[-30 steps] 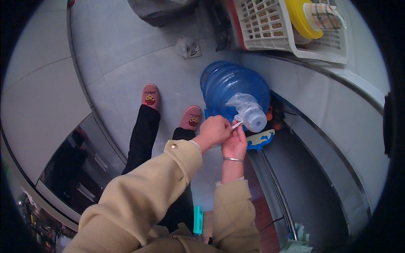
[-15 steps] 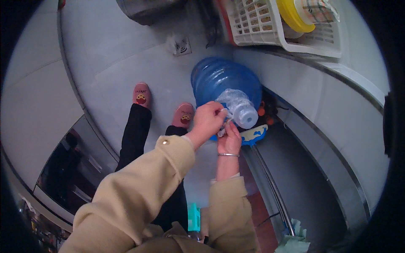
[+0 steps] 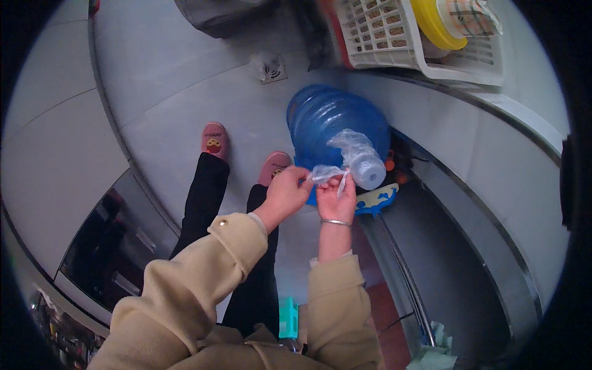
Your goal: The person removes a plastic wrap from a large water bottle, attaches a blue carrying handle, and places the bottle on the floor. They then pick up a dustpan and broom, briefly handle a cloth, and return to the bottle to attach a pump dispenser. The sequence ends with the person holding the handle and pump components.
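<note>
A large blue water jug (image 3: 342,114) stands on the floor, its pale capped neck (image 3: 370,171) toward me. Crinkled clear plastic film (image 3: 353,143) lies around that neck. A strip of film (image 3: 327,173) stretches between my hands. My left hand (image 3: 285,194) pinches its left end, beside the jug. Close to the cap, my right hand (image 3: 338,200) is palm up, with thumb and fingers closed on the film; a metal bangle circles that wrist.
Right of the jug are a blue-and-cream floor tool head (image 3: 377,198) and its metal pole (image 3: 404,265). A white basket (image 3: 425,65) holds a yellow-lidded container (image 3: 438,28). A floor drain (image 3: 274,69) lies beyond. Pink slippers (image 3: 214,140) are on my feet.
My left hand has moved left, away from my right hand, drawing the film out between them. The right hand stays beside the jug's neck.
</note>
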Available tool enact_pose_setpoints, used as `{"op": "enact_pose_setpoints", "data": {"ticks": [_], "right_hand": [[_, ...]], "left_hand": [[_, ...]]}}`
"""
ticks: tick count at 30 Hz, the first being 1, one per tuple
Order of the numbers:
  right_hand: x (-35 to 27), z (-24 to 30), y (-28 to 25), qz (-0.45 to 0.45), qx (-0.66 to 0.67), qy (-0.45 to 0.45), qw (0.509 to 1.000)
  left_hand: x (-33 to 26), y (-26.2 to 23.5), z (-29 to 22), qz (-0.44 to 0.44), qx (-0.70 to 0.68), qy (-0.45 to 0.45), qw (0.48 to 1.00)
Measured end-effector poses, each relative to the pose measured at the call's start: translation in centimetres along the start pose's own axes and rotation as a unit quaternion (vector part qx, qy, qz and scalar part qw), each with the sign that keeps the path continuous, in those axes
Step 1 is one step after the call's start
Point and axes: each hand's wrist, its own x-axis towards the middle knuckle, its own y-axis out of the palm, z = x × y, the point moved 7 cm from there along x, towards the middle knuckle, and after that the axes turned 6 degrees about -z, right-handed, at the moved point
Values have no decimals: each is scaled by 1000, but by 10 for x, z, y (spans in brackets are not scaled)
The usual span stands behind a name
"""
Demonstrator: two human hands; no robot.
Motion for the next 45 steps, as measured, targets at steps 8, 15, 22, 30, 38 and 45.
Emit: {"op": "enact_pose_setpoints", "data": {"ticks": [8, 15, 22, 30, 38, 45], "right_hand": [[9, -12, -17, 45, 57, 57, 996], [8, -6, -19, -20, 58, -9, 998], [16, 0, -6, 140, 101, 40, 984], [-14, 58, -39, -79, 67, -89, 991], [-76, 128, 54, 69, -110, -248, 960], [-169, 58, 54, 64, -287, -200, 935]], "left_hand": [[3, -1, -82, -154, 29, 304, 940], [48, 47, -49, 27, -24, 3, 999], [53, 60, -36, 53, -62, -8, 997], [47, 57, -31, -43, -307, -84, 947], [28, 43, -102, 166, -381, 34, 909], [-57, -15, -70, 218, -361, 20, 907]]}}
